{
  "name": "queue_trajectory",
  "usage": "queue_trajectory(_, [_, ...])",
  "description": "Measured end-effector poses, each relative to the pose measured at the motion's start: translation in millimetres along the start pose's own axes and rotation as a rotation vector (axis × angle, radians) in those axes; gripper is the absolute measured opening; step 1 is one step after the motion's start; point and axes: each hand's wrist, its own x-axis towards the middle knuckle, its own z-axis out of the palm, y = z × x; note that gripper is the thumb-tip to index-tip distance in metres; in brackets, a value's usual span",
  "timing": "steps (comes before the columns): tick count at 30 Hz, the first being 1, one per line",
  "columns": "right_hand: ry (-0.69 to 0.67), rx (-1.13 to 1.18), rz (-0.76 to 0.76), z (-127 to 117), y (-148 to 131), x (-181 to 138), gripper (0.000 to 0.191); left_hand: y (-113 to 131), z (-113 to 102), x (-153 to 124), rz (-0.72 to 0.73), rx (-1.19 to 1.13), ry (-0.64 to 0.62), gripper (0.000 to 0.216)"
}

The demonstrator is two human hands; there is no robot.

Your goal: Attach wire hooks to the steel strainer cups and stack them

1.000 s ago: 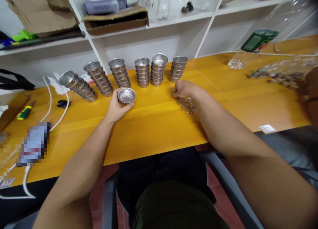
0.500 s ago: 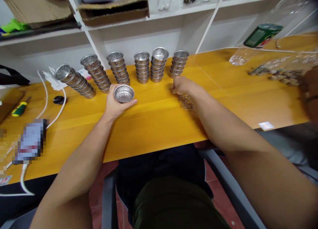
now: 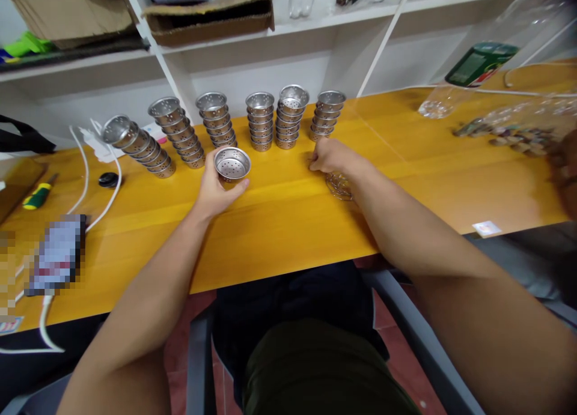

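My left hand [image 3: 217, 190] is wrapped round a perforated metal cup [image 3: 232, 164], its open mouth facing up toward me. Over the table, my right hand [image 3: 328, 157] is closed in a pinch beside a small tangle of thin metal wire pieces [image 3: 339, 185]. What its fingertips hold is too small to make out. Behind both hands runs a row of several stacks of similar perforated cups. The leftmost stack [image 3: 142, 148] leans over, while the rightmost stack [image 3: 327, 116] stands just beyond my right hand.
On the left are a pixelated device [image 3: 58, 253] with a white cable, a screwdriver [image 3: 38, 196] and a black round cap [image 3: 109, 179]. A plastic bottle with a green label [image 3: 480, 65] and a bag of small pieces [image 3: 514, 136] are at right. White shelves [image 3: 333, 23] back the table.
My left hand has shifted slightly to the right and up with the cup. My right hand stays pinched near the wire pieces, almost still. The whole view has shifted a little.
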Motion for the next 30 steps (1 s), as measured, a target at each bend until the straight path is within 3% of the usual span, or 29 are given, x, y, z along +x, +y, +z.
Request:
queue_trajectory(11, [-0.012, 0.090, -0.125, -5.2, 0.8, -5.6, 0.018, 17.9, -7.8, 3.0, 0.058, 0.112, 0.049, 0.089])
queue_trajectory(14, [-0.009, 0.146, -0.151, -5.0, -1.6, -7.7, 0.017, 15.4, -6.5, 1.0, 0.030, 0.086, 0.053, 0.093])
queue_trajectory(18, [0.014, 0.335, -0.242, -0.2, -1.2, -5.2, 0.020, 5.7, -3.0, -0.8, 0.016, 0.056, 0.055, 0.104])
queue_trajectory(22, [0.165, 0.621, -0.404, 13.9, 4.8, 9.3, 0.011, -3.4, 0.0, 0.5, 0.072, 0.024, 0.076, 0.113])
queue_trajectory(26, [0.304, 0.863, -0.630, 26.4, 8.4, 24.3, 0.038, -8.7, 3.7, 2.0, 0.135, -0.035, 0.058, 0.108])
queue_trajectory(30, [0.402, 0.936, -0.666, 30.1, 4.4, 29.6, 0.058, -5.9, 6.2, 2.5, 0.133, -0.048, 0.056, 0.102])
